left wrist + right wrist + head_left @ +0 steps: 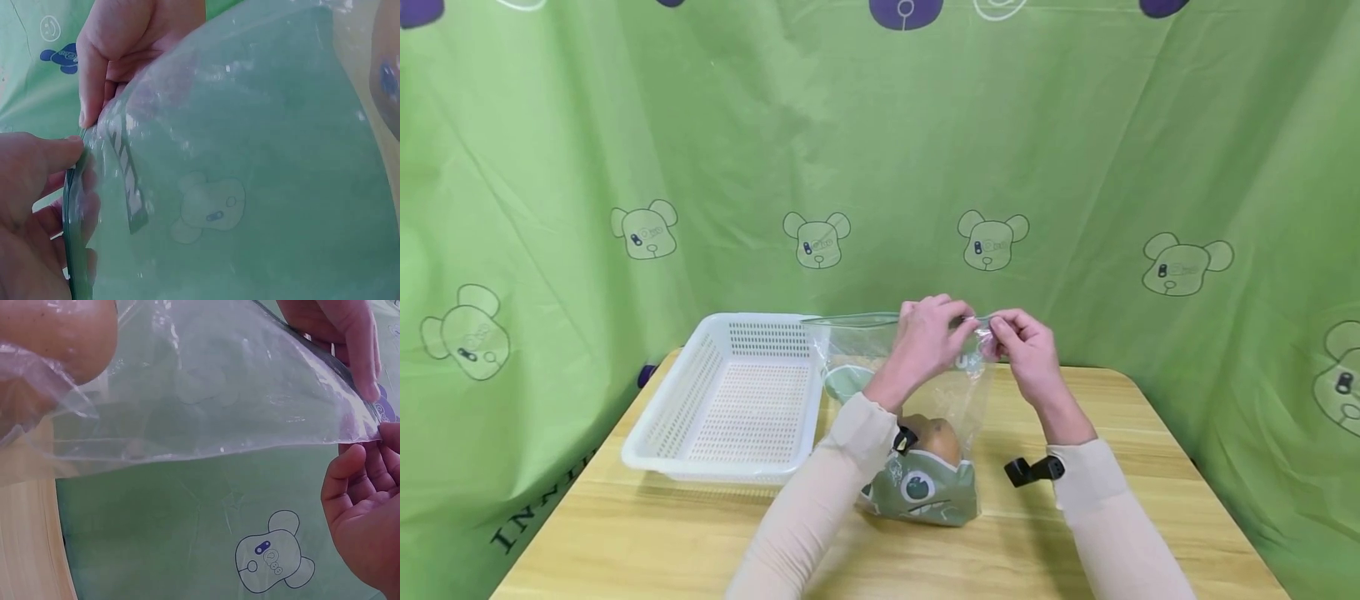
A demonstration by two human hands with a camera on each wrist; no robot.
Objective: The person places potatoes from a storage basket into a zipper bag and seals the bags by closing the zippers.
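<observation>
A clear zip-top bag (925, 498) with a green cartoon-face print stands upright on the table. Inside it lie smooth tan lumps that look like potatoes (942, 437). My left hand (928, 337) pinches the zip strip along the bag's top edge, thumb on one side and fingers behind the film, as the left wrist view shows. Close beside it, my right hand (1030, 350) pinches the bag's upper right corner between thumb and fingers. In the right wrist view the bag's side (206, 419) stretches taut toward that corner. My left forearm hides part of the bag.
Left of the bag stands a white slotted plastic basket (722, 468), its right rim close against the bag. Both rest on a light wooden table (1120, 500). A green curtain (895, 150) with bear-head prints hangs behind and at both sides.
</observation>
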